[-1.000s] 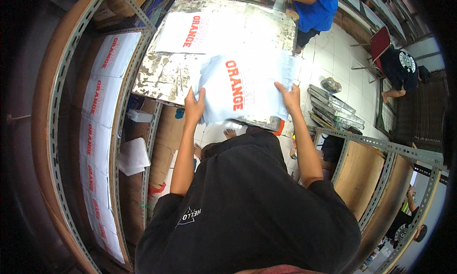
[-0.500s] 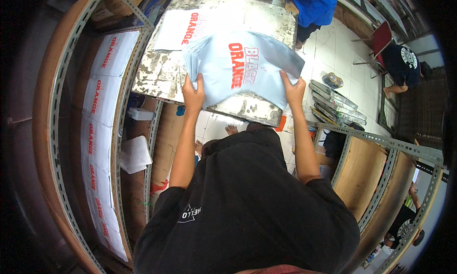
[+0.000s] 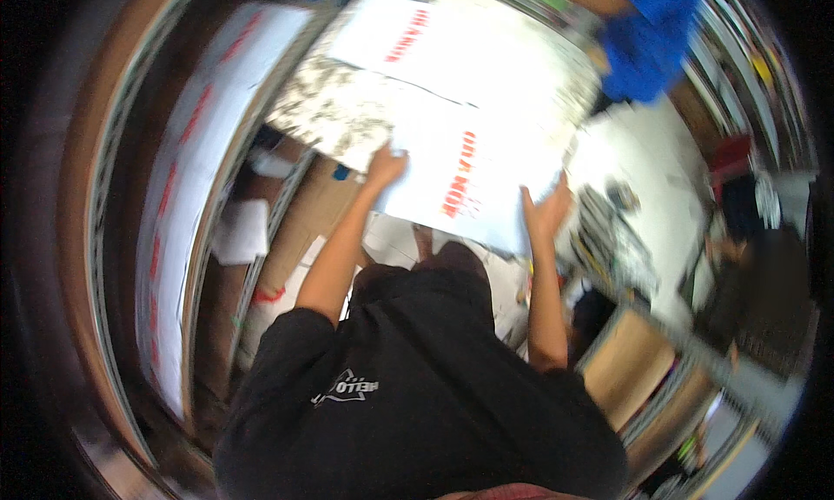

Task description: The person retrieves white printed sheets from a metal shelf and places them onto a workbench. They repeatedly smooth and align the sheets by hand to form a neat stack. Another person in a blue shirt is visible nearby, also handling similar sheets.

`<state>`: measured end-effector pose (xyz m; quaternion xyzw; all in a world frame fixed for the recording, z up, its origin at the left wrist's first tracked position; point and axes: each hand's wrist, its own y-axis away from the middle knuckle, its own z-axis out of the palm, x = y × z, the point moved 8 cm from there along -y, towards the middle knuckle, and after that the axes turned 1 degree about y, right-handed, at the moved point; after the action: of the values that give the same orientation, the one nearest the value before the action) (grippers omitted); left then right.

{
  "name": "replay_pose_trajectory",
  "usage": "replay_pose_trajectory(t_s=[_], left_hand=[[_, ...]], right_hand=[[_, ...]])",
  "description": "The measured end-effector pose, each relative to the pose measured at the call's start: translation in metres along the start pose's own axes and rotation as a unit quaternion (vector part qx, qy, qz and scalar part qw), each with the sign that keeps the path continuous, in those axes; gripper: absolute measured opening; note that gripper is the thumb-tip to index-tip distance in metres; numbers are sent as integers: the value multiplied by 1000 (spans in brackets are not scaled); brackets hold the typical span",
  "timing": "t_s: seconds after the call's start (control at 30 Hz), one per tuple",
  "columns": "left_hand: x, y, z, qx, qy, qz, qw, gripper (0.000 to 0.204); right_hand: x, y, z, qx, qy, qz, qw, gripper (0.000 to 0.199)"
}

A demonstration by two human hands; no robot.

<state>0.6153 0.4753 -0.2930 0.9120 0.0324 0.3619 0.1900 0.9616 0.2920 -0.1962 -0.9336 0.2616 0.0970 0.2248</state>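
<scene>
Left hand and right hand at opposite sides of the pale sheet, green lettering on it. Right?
The lettering is red, not green, per the head view. Left hand and right hand are at opposite sides of the pale sheet, as you said.

The nearer sheet (image 3: 424,178) is white with a slight bluish tone, and it carries red block lettering. The farther sheet (image 3: 369,35) is also white, with similar red lettering. The table (image 3: 334,105) has a whitish surface, speckled with dark patches. The long row of sheets (image 3: 211,144) at left is bluish white, marked in red. The person's shirt (image 3: 434,370) is black with a small white print; the co-worker's shirt (image 3: 647,48) is bright blue.
</scene>
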Motion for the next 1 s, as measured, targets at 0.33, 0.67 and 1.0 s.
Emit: replay_pose_trajectory(t_s=[0.33,0.67,1.0], left_hand=[[-33,51,-30,60,143,77,985,51],[-539,453,33,334,569,-297,690,27],[-578,822,247,477,673,-466,320,24]], right_hand=[[-145,104,8,-212,-70,-345,912,50],[-179,53,-11,-444,-471,30,762,35],[-397,420,41,-740,-472,113,466,47]])
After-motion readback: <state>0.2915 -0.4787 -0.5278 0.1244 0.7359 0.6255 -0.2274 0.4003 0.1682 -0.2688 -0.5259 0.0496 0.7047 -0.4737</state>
